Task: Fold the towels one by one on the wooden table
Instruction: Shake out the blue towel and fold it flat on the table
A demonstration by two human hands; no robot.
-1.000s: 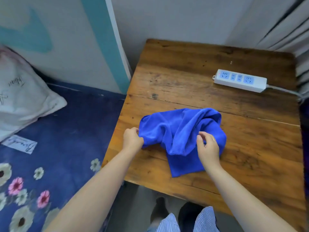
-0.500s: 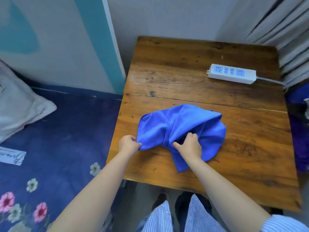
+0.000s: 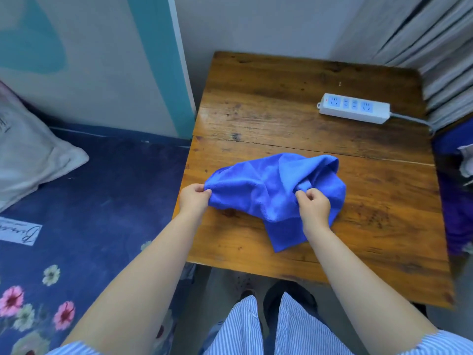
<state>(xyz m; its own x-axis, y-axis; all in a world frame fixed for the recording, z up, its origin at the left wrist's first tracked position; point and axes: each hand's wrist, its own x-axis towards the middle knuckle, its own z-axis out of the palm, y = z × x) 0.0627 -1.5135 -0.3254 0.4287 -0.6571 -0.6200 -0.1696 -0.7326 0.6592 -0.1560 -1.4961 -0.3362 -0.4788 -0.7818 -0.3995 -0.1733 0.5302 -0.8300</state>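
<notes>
Wood grain filled the middle of the frame: the worn brown wooden table point(image 3: 294, 119) stood against a pale wall, a white power strip point(image 3: 354, 108) lying at its upper right. At the table's centre lay the rumpled blue microfibre towel point(image 3: 258, 190), one corner trailing toward the lower edge. And the left hand point(image 3: 193, 199) pinched the towel's left edge between thumb and curled fingers, right at the table's left side. The right hand point(image 3: 314, 207) gripped a bunched fold near the cloth's middle, fingers clenched on fabric. Lower left, a dark blue flowered bedsheet point(image 3: 84, 213) showed.
</notes>
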